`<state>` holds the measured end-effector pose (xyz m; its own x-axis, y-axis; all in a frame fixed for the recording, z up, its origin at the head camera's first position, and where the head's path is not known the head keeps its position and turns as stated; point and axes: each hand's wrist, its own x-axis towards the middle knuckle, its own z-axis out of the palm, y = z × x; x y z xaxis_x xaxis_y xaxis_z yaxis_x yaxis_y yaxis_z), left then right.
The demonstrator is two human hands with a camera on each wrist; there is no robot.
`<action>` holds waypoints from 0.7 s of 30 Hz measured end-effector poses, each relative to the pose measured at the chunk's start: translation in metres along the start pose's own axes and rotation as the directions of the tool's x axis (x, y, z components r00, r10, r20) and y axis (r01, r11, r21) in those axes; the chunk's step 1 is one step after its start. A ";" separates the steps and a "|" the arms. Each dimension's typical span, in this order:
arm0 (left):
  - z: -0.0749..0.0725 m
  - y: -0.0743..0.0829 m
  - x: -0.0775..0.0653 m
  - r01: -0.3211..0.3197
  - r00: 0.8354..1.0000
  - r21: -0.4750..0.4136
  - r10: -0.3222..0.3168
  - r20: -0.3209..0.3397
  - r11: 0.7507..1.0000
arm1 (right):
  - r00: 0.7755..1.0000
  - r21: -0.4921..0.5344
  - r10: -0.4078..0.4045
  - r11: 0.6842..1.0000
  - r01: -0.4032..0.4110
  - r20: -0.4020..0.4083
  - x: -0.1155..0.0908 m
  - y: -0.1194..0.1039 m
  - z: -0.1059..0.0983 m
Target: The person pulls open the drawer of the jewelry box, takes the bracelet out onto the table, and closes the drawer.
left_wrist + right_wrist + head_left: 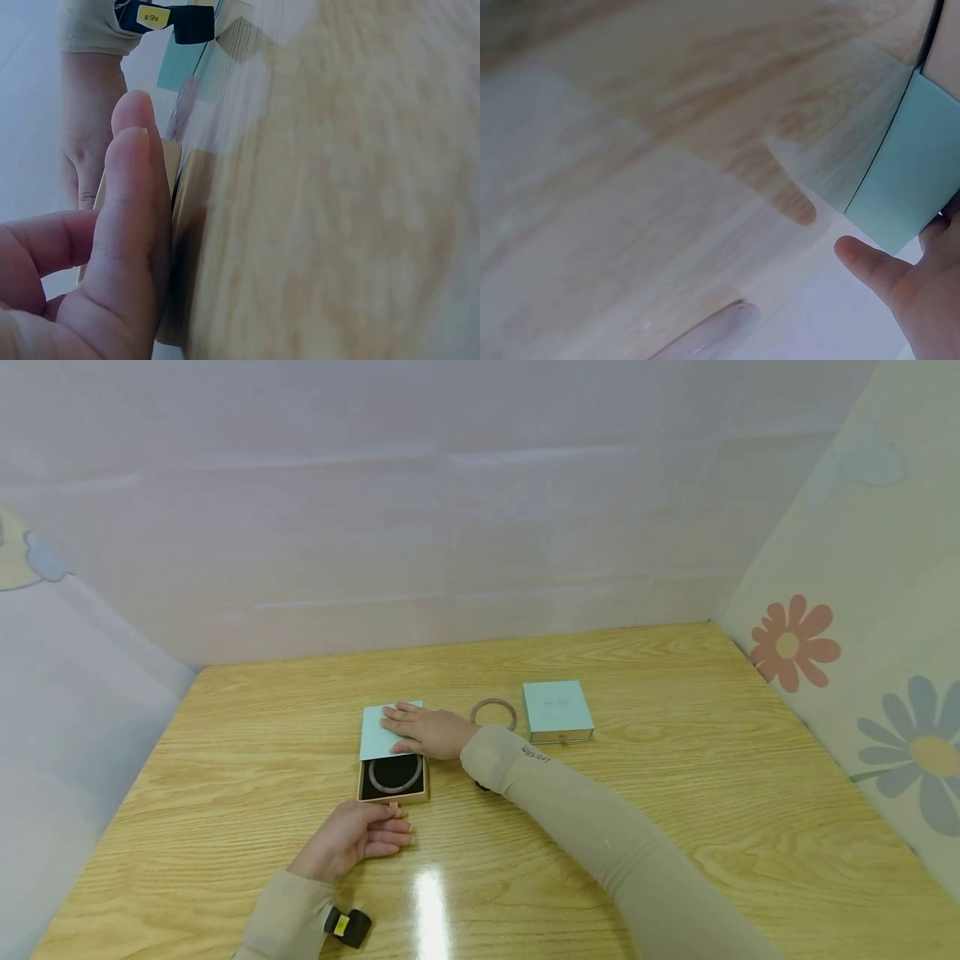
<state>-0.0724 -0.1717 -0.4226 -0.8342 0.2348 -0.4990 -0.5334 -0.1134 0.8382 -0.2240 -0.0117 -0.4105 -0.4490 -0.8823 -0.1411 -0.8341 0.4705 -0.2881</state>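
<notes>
A pale turquoise slide-out gift box (375, 739) stands left of the middle of the table, its drawer (409, 799) partly out toward the person. In the drawer's black lining lies a pinkish-grey bangle (390, 791). My left hand (351, 839) is at the drawer's front edge, thumb and forefinger tips pinched together there, other fingers (124, 195) loosely extended. What the tips pinch is hidden. My right hand (429, 732) rests flat on the box's sleeve, fingers spread and thumb (870, 266) apart. A second bangle (513, 714) lies on the table beyond my right wrist.
Another turquoise box (557, 706), closed, with a tiny reddish pull on its front, stands to the right of the loose bangle. The wooden table (262, 760) meets a pale cloth backdrop behind and at both sides. My right forearm (600, 827) crosses the table's front right.
</notes>
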 end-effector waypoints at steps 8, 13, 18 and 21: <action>0.001 0.000 -0.001 0.000 1.000 -0.006 0.000 -0.005 1.000 | 1.000 -0.001 -0.012 1.000 0.012 -0.006 0.000 0.001 0.001; 0.001 -0.001 -0.003 -0.001 1.000 0.001 0.001 -0.008 1.000 | 1.000 -0.007 0.009 1.000 -0.009 -0.003 0.001 0.000 0.001; 0.003 0.000 -0.004 -0.013 0.999 0.077 0.016 -0.043 0.997 | 1.000 0.000 0.013 1.000 -0.013 -0.001 0.001 0.000 0.001; 0.006 0.000 -0.007 -0.021 0.996 0.144 0.033 -0.082 0.989 | 1.000 -0.008 0.013 1.000 -0.013 0.006 0.001 0.000 -0.001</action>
<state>-0.0660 -0.1674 -0.4178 -0.8602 0.1507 -0.4871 -0.4897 0.0222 0.8716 -0.2243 -0.0122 -0.4098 -0.4579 -0.8761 -0.1510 -0.8306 0.4822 -0.2785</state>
